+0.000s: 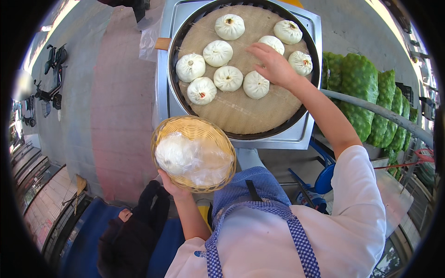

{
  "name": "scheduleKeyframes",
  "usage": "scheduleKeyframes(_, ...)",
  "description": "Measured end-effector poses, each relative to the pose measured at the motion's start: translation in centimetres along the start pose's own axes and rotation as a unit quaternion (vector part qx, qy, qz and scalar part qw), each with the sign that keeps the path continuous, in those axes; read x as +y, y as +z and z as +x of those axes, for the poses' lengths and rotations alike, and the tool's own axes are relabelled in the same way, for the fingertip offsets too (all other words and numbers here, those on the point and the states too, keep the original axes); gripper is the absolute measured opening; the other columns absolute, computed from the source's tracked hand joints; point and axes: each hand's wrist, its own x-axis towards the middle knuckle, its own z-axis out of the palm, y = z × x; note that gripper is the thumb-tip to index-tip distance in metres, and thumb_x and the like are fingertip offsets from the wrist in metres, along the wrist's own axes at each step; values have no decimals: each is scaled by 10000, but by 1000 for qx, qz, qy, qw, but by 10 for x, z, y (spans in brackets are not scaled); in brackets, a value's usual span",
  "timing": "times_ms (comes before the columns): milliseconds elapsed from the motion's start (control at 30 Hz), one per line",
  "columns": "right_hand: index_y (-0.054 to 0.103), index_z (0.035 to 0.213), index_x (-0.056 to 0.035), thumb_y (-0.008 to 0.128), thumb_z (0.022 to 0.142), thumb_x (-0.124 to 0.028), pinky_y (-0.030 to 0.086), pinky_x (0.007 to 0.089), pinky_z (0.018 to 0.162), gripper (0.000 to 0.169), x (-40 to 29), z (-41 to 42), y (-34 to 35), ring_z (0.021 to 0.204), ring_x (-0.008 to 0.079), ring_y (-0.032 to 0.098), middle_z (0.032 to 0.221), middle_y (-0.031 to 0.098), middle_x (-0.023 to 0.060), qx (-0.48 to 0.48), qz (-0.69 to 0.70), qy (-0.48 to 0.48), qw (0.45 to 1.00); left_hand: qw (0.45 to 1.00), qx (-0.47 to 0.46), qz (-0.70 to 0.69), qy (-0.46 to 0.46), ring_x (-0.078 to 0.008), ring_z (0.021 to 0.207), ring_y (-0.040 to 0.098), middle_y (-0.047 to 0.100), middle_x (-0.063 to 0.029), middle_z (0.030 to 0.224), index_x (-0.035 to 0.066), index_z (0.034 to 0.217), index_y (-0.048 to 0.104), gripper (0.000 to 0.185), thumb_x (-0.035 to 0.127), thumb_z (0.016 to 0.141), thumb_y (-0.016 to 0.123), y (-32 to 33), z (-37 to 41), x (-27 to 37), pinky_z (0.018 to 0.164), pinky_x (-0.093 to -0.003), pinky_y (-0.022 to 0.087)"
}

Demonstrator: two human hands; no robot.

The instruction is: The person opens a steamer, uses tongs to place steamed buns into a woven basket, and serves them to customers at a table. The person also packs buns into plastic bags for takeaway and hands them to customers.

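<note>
My left hand (176, 187) supports a round wicker basket (194, 122) from its near side, with fingers partly hidden under it. Inside the basket sits a white steamed bun (175, 154) in a clear plastic bag (212, 163). My right hand (276, 66) hovers over the round steamer (243, 136), thumb and fingers apart and nothing between them. Several pleated buns lie spread on the steamer's tan woven liner (240, 114). One bun (273, 44) shows just beyond my right hand, partly covered by it; another bun (256, 85) is close below the thumb.
The steamer rests on a metal stand (278, 143) with a wooden handle (162, 43) at its left. Green mesh sacks (359, 90) and a grey pole (386, 113) are on the right, near a blue chair (325, 179). A dark-clothed person (127, 239) is at lower left.
</note>
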Motion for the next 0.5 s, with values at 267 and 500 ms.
scheduleKeyframes(267, 472, 1230, -223, 727, 624, -137, 365, 493, 931, 664, -58, -10, 104, 1179, 371, 363, 1299, 339, 160, -1, -124, 26, 992, 1000, -15, -15, 5, -296, 1246, 381, 350, -121, 1386, 57, 1377, 274, 613, 479, 933, 319, 3, 7, 7, 1019, -437, 331)
scheduleKeyframes(500, 507, 1164, -187, 741, 613, -119, 414, 428, 911, 602, -35, -15, 87, 1120, 334, 432, 1216, 402, 139, 8, 10, 16, 1000, 999, -4, -35, -1, -301, 1230, 399, 364, -131, 1372, 59, 1372, 280, 588, 462, 944, 295, -2, 10, 9, 1003, -449, 353)
